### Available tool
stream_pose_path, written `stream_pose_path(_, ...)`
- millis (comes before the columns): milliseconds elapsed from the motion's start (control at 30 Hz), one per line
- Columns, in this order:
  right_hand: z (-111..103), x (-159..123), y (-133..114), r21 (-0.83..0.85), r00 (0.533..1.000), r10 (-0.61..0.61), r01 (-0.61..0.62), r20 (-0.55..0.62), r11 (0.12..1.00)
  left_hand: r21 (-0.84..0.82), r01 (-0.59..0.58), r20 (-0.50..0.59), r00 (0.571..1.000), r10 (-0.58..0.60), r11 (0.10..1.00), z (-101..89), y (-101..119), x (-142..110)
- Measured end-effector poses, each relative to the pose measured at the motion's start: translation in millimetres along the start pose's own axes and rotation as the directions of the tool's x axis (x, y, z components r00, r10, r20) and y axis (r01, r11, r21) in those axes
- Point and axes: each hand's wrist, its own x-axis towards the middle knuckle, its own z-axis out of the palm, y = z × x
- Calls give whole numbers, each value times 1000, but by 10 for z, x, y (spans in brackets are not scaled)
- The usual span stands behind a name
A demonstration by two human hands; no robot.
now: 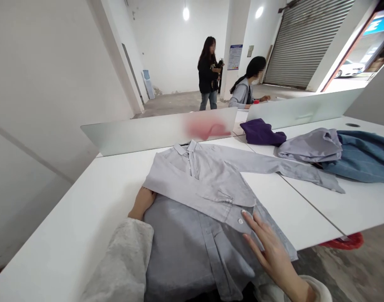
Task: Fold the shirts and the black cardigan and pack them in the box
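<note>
Nearest the camera, a left forearm in a pale grey fleece sleeve point(123, 262) crosses the lower left, and its left hand point(142, 203) slips beneath a grey button-up shirt point(195, 180), fingers hidden, so whether they are gripping cannot be told. The right hand point(273, 256) lies open on the shirt's front, fingers spread apart, with the fingertips point(247, 216) just touching a buttoned cuff point(239, 220). The shirt lies on a white table point(69, 247), collar pointing away. One sleeve crosses its body, and the other point(289, 165) stretches right.

Its near corner overhangs the table edge (the likeliest trouble): the cloth's weight could drag it down. A careless lift of either hand could also shift the loose sleeve and rumple the fabric. To the right lie a purple garment point(263, 132), a grey garment point(310, 144) and a denim garment point(361, 157).
</note>
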Motion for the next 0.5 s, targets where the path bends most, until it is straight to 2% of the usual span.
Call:
stream_pose_path(167, 192, -304, 30, -43, 992, 6, 0, 129, 999, 1, 45, 16, 999, -45, 999, -50, 47, -15)
stream_pose_path(300, 202, -345, 43, -54, 976, -37, 49, 215, 997, -33, 30, 75, 997, -27, 999, -163, 92, -45)
stream_pose_path(400, 185, -318, 61, -53, 974, -47, 60, 221, 997, -80, -2, 150, 989, 14, 997, -361, 61, -105)
stream_pose_path(500, 197, -314, 80, -40, 981, -50, 59, 189, 997, -10, 101, 202, 975, -97, 995, -645, 7, -153)
